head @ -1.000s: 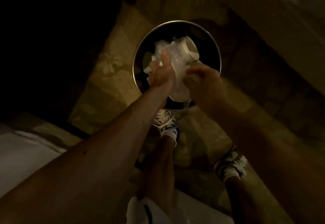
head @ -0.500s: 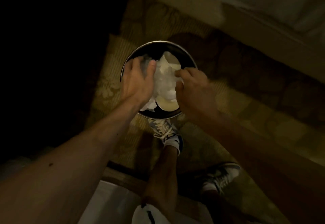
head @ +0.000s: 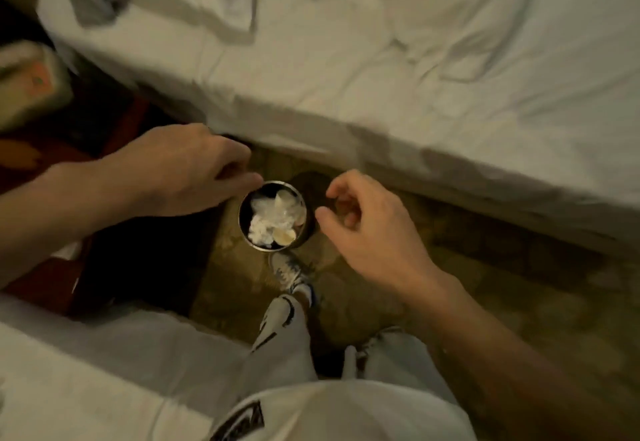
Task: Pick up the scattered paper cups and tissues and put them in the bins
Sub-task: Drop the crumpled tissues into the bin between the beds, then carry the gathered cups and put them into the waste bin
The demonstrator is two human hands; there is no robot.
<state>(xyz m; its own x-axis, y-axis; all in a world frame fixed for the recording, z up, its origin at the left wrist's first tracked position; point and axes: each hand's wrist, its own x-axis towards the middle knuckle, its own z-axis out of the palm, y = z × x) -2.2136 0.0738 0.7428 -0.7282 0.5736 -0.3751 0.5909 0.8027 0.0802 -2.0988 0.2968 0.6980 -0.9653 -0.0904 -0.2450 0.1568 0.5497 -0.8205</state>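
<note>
The bin [head: 246, 230] was full.
White tissues [head: 266, 220] and cups [head: 284, 235] filled it; left hand [head: 187, 170] and right hand [head: 367, 232] hung loosely curled, holding nothing.

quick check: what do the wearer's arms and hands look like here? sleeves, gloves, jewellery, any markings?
Both arms are bare as far up the forearm as the view shows: no sleeve cuffs visible. The left hand and right hand have no gloves, and no rings, watch or wristbands show. The picture is dim and slightly blurred, so fine marks cannot be ruled out.
</note>
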